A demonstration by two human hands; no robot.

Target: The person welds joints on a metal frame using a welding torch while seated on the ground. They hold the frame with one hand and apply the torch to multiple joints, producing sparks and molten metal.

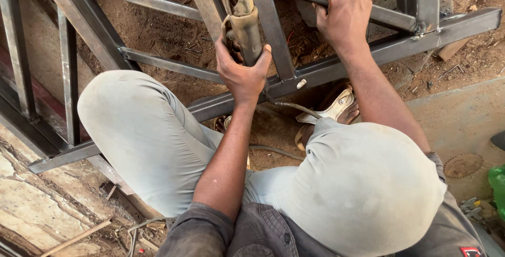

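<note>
A big steel frame of dark bars lies over the brown dirt ground, in front of the squatting person's 2 knees. The right hand is closed around a thin upper bar of this frame. The left hand is clamped on the worn handle of a welding holder, which points away between 2 bars. A sandal shows under the frame.
</note>
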